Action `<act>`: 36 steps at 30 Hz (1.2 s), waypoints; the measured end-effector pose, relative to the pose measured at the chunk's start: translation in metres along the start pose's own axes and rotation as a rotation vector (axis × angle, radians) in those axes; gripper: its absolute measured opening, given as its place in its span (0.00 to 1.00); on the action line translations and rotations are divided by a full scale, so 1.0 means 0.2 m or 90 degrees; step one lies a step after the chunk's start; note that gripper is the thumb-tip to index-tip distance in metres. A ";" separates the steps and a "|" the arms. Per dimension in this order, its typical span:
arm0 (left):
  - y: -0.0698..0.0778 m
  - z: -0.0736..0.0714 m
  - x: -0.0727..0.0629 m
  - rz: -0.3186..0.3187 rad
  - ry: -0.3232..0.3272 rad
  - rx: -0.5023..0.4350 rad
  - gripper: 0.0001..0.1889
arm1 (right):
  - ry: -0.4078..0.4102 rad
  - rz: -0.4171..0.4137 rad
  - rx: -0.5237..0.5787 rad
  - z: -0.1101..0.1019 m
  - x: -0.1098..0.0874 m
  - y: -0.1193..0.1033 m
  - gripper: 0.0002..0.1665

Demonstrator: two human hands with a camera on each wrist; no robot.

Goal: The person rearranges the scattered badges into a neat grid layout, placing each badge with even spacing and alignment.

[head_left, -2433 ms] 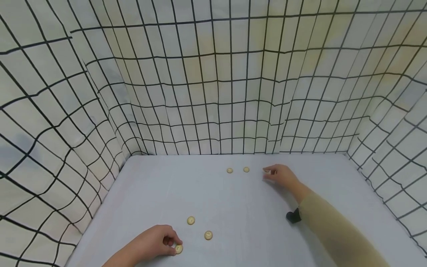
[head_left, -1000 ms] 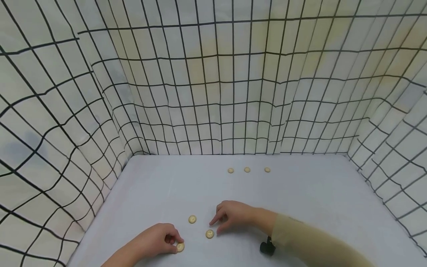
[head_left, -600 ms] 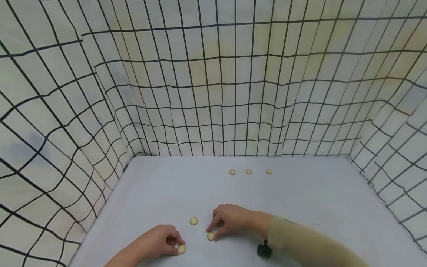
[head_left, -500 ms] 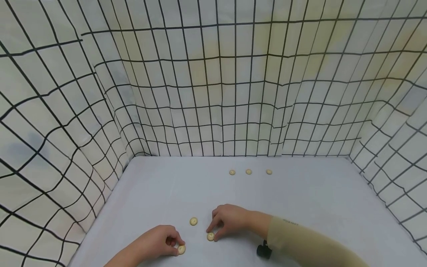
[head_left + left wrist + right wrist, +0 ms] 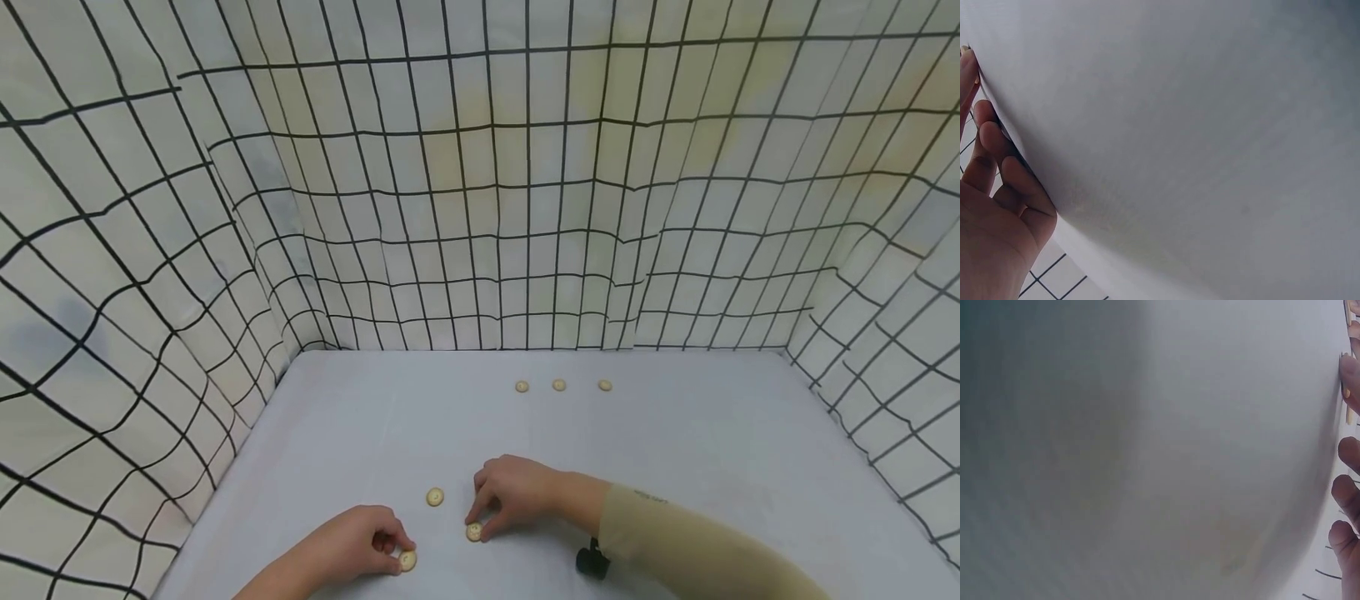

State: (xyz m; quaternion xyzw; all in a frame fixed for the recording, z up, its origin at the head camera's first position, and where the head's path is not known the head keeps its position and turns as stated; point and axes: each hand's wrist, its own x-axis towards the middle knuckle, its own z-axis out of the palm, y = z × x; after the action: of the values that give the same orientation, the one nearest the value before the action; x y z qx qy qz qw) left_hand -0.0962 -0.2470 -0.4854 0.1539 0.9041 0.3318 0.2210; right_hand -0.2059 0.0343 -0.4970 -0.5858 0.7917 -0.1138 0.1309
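Note:
Several round, cream-yellow buttons lie on the white table. My left hand (image 5: 348,542), low and left of centre in the head view, pinches one button (image 5: 407,561) between thumb and forefinger. To its right, my right hand (image 5: 517,490) has its thumb and forefinger on opposite sides of a second button (image 5: 474,532), whose holes show. A loose button (image 5: 435,497) sits just beyond, between the two hands. The left wrist view catches the curled fingers of my left hand (image 5: 997,194) at its edge; in the right wrist view only fingertips (image 5: 1349,490) appear along the right border.
Three more buttons form a row near the table's back edge: a left one (image 5: 522,386), a middle one (image 5: 559,384) and a right one (image 5: 605,385). White walls with a black grid (image 5: 495,192) enclose the table (image 5: 360,425). A small black device (image 5: 592,561) hangs below the right sleeve.
My right hand left a button at the right end of the back row, came forward and left, and closed its fingertips on the near button. The left hand kept its pinch.

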 end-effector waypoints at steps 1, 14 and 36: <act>0.00 0.00 0.00 0.000 0.001 -0.001 0.08 | 0.001 0.001 0.002 0.00 0.00 0.00 0.14; 0.00 -0.01 0.01 -0.009 -0.010 0.003 0.08 | 0.035 0.090 0.054 -0.04 -0.07 0.07 0.15; 0.00 -0.01 0.02 -0.002 -0.016 -0.012 0.07 | 0.163 0.372 0.152 -0.14 -0.46 0.49 0.12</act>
State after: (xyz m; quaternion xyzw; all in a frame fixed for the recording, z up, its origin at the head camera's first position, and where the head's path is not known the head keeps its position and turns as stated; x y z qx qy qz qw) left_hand -0.1008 -0.2465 -0.4865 0.1547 0.8983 0.3379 0.2344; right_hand -0.2773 0.1503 -0.4965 -0.2955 0.9173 -0.2361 0.1248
